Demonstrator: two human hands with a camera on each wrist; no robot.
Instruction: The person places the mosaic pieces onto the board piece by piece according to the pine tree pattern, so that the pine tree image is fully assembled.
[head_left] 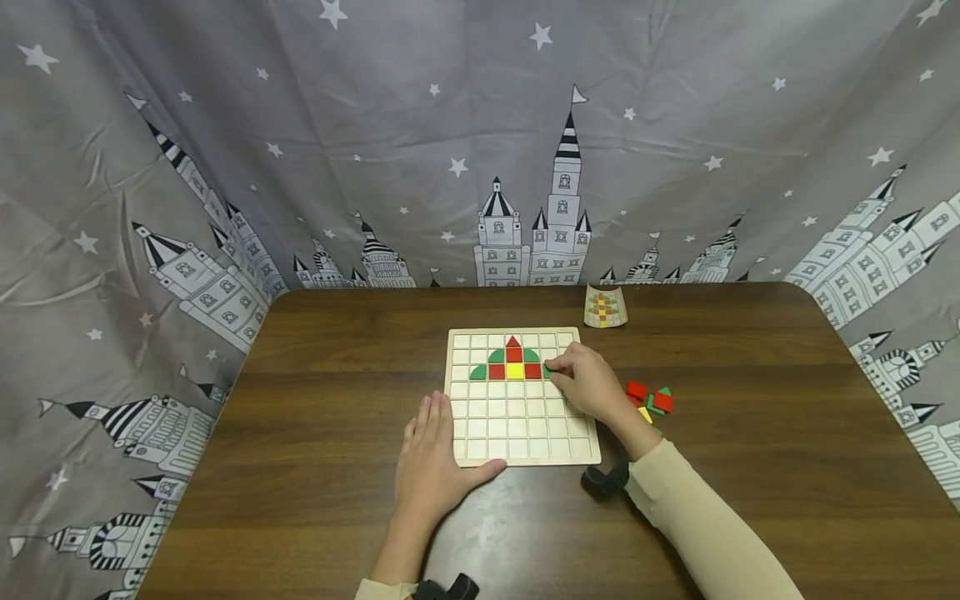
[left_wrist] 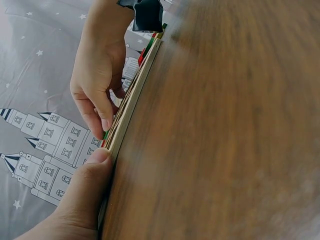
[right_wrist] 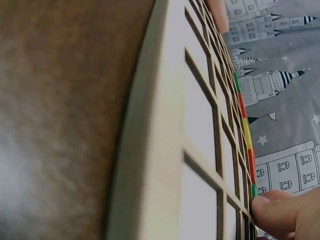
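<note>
- Currently L hand [head_left: 431, 458] is spread at near-left corner of grid board [head_left: 537, 427], prob. steadying it on tabletop [head_left: 315, 433].
- R hand [head_left: 588, 379] pinches green pc [head_left: 548, 372] at R end of coloured row [head_left: 514, 372]; seating step, I'd say.
- Next prob. calls for squaring it flush, per card [head_left: 605, 308].

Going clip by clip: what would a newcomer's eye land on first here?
The red, green and yellow pieces probably stand out first, in a peaked pattern on the far half of the pale board; the right hand touches a green piece at the pattern's right end. Behind the table, grey cloth printed with castles and stars may draw the eye next.
</note>
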